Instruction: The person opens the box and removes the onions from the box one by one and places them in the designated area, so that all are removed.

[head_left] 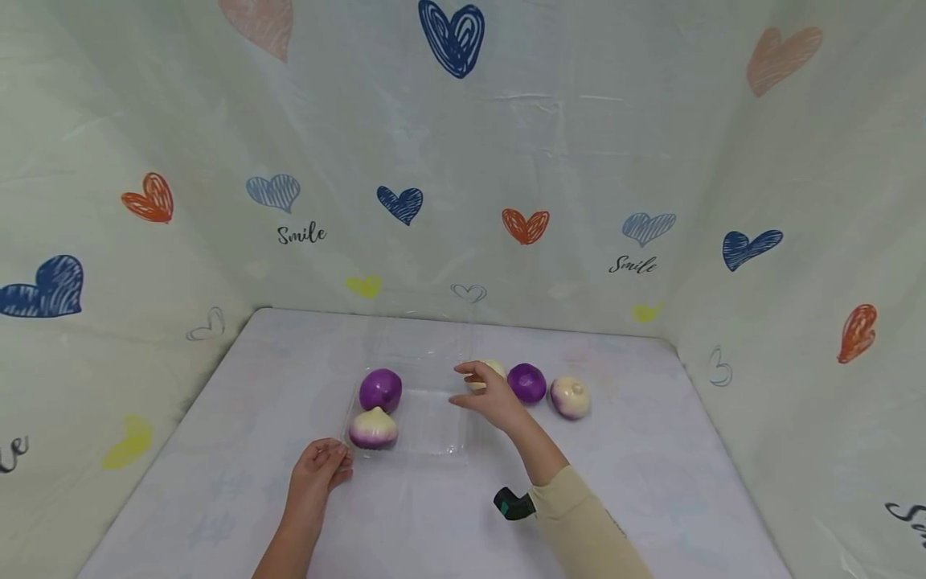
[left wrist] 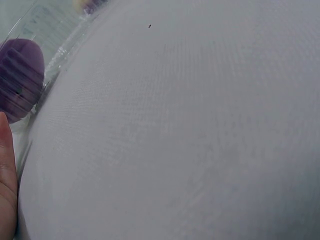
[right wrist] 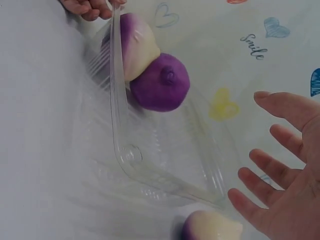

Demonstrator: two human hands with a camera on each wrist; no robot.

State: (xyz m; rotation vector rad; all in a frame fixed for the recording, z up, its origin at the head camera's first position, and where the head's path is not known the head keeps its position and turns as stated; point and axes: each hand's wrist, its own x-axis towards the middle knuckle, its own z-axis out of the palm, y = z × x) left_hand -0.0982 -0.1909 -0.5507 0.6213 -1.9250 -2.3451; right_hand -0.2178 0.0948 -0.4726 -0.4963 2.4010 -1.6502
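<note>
A clear plastic container (head_left: 427, 450) lies on the table with its lid (head_left: 415, 342) raised at the back. In its left part sit a purple onion (head_left: 380, 390) and, in front of it, a white-and-purple onion (head_left: 373, 429). My left hand (head_left: 321, 466) pinches the container's front left corner between thumb and fingers. My right hand (right wrist: 290, 170), holding nothing, has its fingers spread apart. It is over the container's right side, close to another white-and-purple onion (right wrist: 207, 226), which it partly covers in the head view.
To the right of the container stand a second purple onion (head_left: 526, 383) and a further white-and-purple onion (head_left: 571, 398). A small black device (head_left: 514, 504) juts from my right sleeve (head_left: 586, 523). A curtain (head_left: 463, 145) printed with hearts hangs behind the white table (head_left: 419, 523) and at its sides.
</note>
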